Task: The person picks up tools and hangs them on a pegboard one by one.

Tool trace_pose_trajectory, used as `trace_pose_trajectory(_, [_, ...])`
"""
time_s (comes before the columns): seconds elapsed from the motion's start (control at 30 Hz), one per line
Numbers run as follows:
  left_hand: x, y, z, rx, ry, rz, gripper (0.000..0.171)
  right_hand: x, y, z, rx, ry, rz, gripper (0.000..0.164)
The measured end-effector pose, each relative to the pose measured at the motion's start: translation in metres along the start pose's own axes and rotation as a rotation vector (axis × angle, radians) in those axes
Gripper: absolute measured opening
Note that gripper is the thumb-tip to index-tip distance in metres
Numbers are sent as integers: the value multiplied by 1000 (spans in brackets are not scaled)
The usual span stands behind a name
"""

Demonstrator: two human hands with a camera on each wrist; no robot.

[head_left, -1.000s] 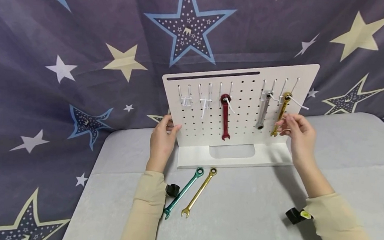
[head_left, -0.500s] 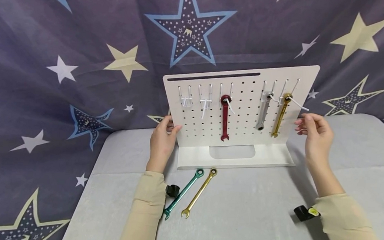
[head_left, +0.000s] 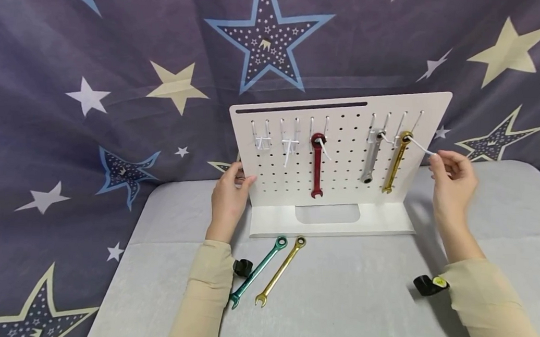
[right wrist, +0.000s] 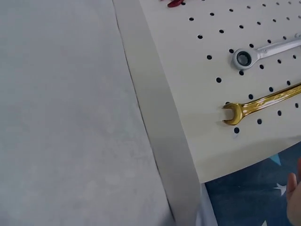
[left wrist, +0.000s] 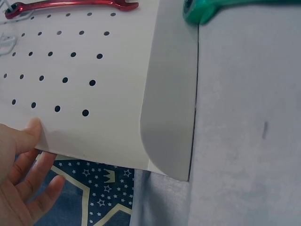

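Observation:
My left hand (head_left: 229,201) grips the left edge of a white pegboard (head_left: 292,183), thumb in front and fingers behind, as the left wrist view shows. At the right, my right hand (head_left: 455,189) pinches the tip of the long white hook (head_left: 420,145) near the board's right edge. On that hook hangs a gold wrench (head_left: 395,164). Beside it a silver wrench (head_left: 372,160) hangs from another hook. A red wrench (head_left: 317,166) hangs near the board's middle. In the right wrist view only some fingertips (right wrist: 292,186) show at the right edge.
Two hooks (head_left: 262,143) at the board's left bear nothing. A green wrench (head_left: 259,271) and another gold wrench (head_left: 280,271) lie on the grey table (head_left: 350,299) before the board's base (head_left: 273,221). A star-patterned cloth (head_left: 132,49) hangs behind.
My right hand has moved right, away from the hanging gold wrench, then slightly up to the hook's tip. My left hand has stayed on the board's edge.

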State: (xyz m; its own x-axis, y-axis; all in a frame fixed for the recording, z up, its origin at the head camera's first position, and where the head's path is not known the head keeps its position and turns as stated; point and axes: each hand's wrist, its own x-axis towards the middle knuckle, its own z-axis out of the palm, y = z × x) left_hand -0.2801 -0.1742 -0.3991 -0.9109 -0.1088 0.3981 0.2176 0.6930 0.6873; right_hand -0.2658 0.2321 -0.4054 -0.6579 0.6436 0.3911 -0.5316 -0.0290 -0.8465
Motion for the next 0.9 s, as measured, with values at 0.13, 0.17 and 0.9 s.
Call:
trace_pose_trajectory(0.13, [0, -2, -1, 0, 12, 4, 29, 3, 5, 7, 10, -15, 22, 12])
trace_pose_trajectory(0.17, [-1, -2, 0, 1, 12, 4, 29, 3, 6, 9, 23, -17, 27, 13])
trace_pose_trajectory(0.9, [-14, 4, -13, 120, -29, -34, 51, -4, 12, 17, -33, -12, 198, 31])
